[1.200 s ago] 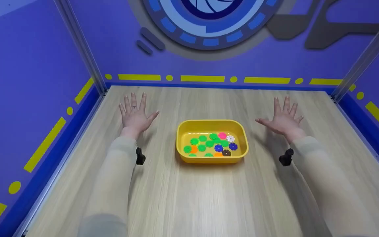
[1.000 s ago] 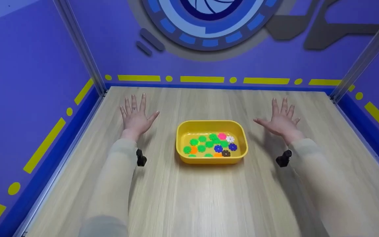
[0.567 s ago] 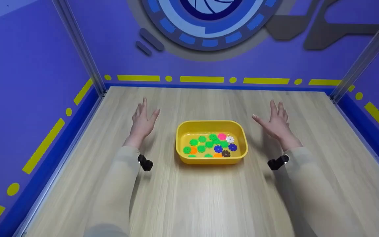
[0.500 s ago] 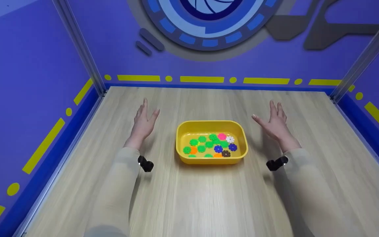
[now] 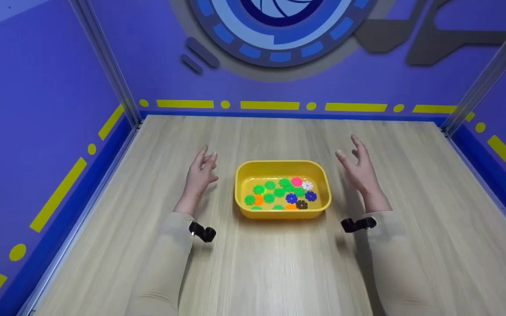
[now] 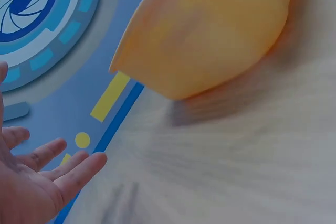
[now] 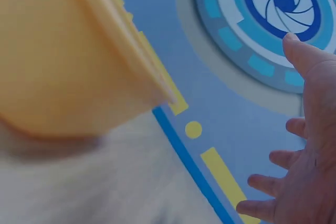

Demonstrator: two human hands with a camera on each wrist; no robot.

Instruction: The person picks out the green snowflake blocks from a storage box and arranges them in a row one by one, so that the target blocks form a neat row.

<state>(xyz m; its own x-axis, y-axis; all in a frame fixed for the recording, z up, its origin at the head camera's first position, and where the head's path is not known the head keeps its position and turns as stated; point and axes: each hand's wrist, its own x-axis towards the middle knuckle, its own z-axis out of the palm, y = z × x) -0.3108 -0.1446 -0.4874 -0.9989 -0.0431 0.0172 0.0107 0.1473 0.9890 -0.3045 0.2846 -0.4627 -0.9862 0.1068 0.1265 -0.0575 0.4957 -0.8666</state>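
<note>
Broadly, purple-blue walls stand on three sides, the back wall (image 5: pixel 323 87) carrying a row of yellow bars and dots along its foot, and they enclose a pale wood-grain table (image 5: pixel 262 263). On that back wall, a large round emblem (image 5: pixel 275 57) in blues and white is cut off by the top of the head view. Two beige sleeves reach in from the near side, the left sleeve (image 5: pixel 160 267) and the right sleeve (image 5: pixel 395 259) flanking a yellow tub (image 5: pixel 283 213) that sits upright on the table, its long sides running left to right. The left hand (image 5: pixel 199 175) is released, its fingers loosely bent beside the tub's left end, near but apart from it. The right hand (image 5: pixel 360 169) is likewise released, thumb spread away from the fingers (the right wrist view shows this best), beyond the tub's right end and apart too. A black wrist camera (image 5: pixel 202 231) juts inward from the left cuff, and another is on the right. Smallest are the notched plastic discs (image 5: pixel 269 198) scattered inside the tub: mostly green, with orange, blue, pink, white and dark brown ones, the nearest partly hidden by its front wall.
</note>
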